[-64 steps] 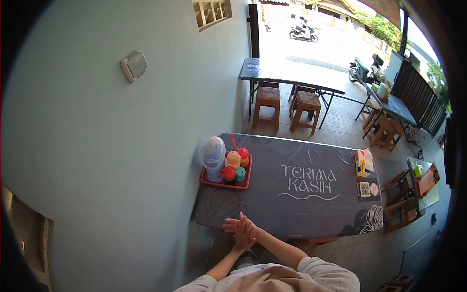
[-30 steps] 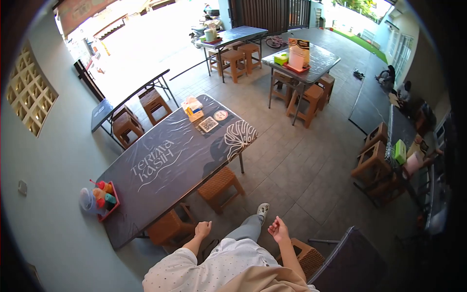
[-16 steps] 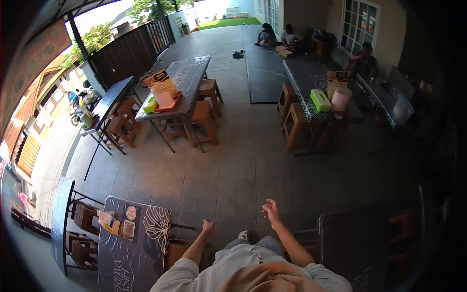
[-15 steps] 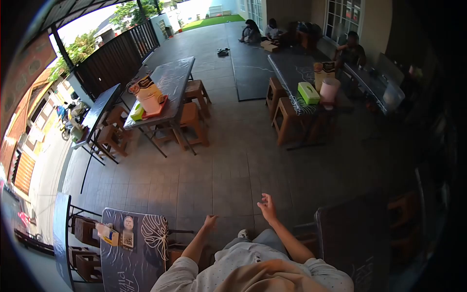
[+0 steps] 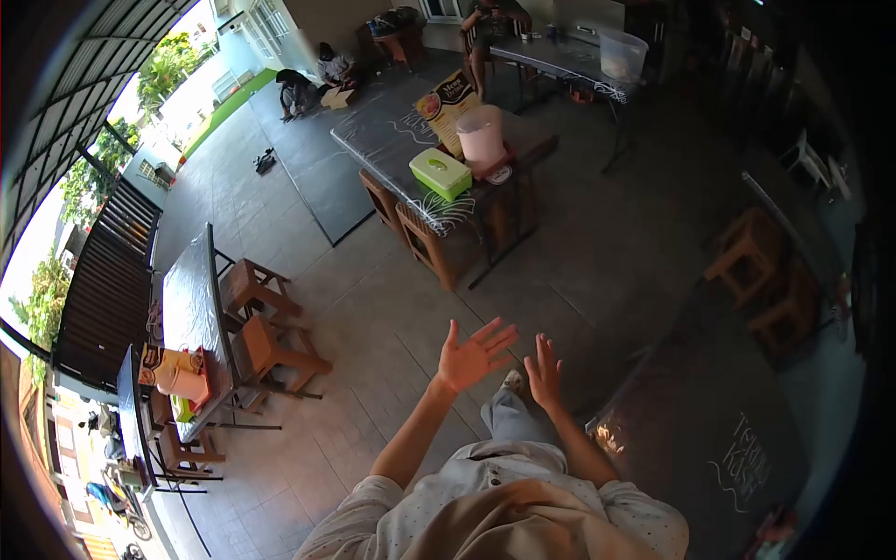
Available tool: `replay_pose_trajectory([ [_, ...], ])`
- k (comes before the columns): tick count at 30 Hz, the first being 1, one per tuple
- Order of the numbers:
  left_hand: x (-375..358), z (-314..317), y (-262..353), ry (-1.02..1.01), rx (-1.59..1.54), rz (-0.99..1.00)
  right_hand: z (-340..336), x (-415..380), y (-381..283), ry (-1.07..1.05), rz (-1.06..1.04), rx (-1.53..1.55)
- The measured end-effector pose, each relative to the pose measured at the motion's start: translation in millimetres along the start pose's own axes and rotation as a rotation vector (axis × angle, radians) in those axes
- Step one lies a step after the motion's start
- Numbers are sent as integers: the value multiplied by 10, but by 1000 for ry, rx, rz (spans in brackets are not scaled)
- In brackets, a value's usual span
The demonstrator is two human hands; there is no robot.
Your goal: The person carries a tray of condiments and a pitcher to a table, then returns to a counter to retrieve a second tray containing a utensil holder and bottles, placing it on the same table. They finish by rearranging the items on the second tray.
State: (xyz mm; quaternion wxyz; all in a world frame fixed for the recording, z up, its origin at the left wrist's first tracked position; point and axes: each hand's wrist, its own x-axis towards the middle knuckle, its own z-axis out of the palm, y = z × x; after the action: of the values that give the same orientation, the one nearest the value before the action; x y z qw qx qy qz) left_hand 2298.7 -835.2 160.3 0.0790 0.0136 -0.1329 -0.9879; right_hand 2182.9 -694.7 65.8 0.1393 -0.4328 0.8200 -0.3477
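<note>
My left hand [image 5: 474, 357] is raised in front of me with its fingers spread, holding nothing. Close to its right, my right hand [image 5: 544, 371] is also raised, fingers stretched and apart, with nothing in it. The two hands do not touch. Beyond them stands a dark table [image 5: 378, 140] with a green tissue box [image 5: 441, 174], a pink container [image 5: 480, 140] and a menu board [image 5: 446, 105] on it. Below the hands, my shoe [image 5: 512, 380] shows on the tiled floor.
Brown stools [image 5: 427, 245] stand against the middle table. Another table [image 5: 191, 299] with stools is on the left. At the right is a dark table [image 5: 691, 448] with white lettering. Two people [image 5: 297, 93] sit on the floor far back; another person [image 5: 495, 23] sits by the rear table.
The view has turned to the right, bringing the middle table nearer the centre. Both hands have come up and closer together, and the left hand's fingers are now spread.
</note>
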Motion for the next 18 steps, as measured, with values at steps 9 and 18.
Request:
replay_pose_trajectory([
  [9,1848,46,1070,18,44,-61,-833,2018,674,-26,379,1278],
  [18,3693,-396,1664,-48,108,-273,-1411,3571,988,-14,161,2167],
])
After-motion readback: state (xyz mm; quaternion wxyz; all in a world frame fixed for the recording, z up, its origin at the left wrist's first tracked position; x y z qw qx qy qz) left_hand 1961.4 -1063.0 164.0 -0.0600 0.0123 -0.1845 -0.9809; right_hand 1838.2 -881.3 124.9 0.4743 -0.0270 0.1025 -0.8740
